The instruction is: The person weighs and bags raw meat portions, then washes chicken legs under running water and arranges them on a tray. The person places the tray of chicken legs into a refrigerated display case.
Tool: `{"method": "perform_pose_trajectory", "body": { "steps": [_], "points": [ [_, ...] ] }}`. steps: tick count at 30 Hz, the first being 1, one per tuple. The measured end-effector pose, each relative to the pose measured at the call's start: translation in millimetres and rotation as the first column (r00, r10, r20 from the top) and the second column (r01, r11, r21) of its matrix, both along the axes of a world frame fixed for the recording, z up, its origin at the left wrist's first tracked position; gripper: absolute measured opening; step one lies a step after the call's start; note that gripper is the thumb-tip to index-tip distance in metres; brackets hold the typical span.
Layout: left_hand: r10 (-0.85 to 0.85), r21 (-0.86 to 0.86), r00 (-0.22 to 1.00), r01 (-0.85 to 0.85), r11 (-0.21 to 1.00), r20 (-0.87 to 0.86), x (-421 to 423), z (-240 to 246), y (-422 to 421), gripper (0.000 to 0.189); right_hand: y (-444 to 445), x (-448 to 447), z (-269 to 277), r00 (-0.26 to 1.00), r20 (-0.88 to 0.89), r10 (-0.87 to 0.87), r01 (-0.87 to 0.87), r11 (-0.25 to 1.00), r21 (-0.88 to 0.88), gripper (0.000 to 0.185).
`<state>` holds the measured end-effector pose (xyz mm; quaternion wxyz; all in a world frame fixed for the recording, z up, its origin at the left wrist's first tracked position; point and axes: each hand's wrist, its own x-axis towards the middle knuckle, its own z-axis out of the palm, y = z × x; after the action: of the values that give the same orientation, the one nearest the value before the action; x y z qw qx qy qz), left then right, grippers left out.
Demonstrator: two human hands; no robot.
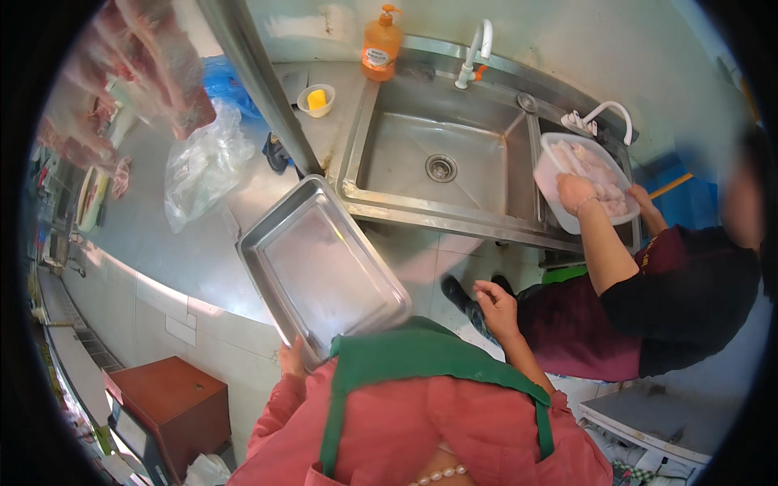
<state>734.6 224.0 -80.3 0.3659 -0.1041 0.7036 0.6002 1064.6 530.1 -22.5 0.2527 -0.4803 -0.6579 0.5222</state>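
My left hand (293, 357) grips the near left rim of a rectangular stainless steel tray (322, 267). The tray slants in front of my body, its far corner by the junction of the metal counter and the sink; no contents show in it. To the right, my right hand (499, 310) is held in the air with loosely bent fingers and nothing in it. Beyond the tray is a stainless steel sink basin (425, 158) with a drain strainer (440, 168). At the right, a co-worker's hands hold a white plastic tub (550, 182) of pale raw meat (586, 161), probably poultry.
A co-worker (583, 322) stands close on my right. Raw meat cuts (140, 61) hang at upper left near a steel post (261, 85). The counter (140, 200) bears a clear plastic bag (206, 164) and a bowl (325, 110) with a yellow sponge. An orange pump bottle (382, 48) stands behind.
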Motion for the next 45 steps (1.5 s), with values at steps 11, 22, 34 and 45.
{"method": "perform_pose_trajectory", "body": {
  "steps": [11,22,34,45],
  "points": [
    [-0.147,0.081,0.989,0.145,0.986,0.023,-21,-13,10,0.026,-2,-9,-26,0.987,0.122,0.103,-0.111,0.992,0.067,0.023],
    [0.080,0.039,0.992,-0.077,0.996,-0.095,-22,-8,-20,0.028,-12,-17,-31,0.979,0.147,0.138,-0.138,0.990,-0.011,0.024],
    [0.264,0.043,0.960,-0.261,0.964,-0.097,-38,-50,25,0.049,-12,-45,-19,0.947,0.201,0.250,-0.257,0.966,0.011,0.026],
    [0.226,-0.142,0.902,-0.295,0.945,-0.368,-109,-59,43,0.052,-11,-57,-20,0.952,0.192,0.237,-0.246,0.969,0.027,0.028]
  ]
}}
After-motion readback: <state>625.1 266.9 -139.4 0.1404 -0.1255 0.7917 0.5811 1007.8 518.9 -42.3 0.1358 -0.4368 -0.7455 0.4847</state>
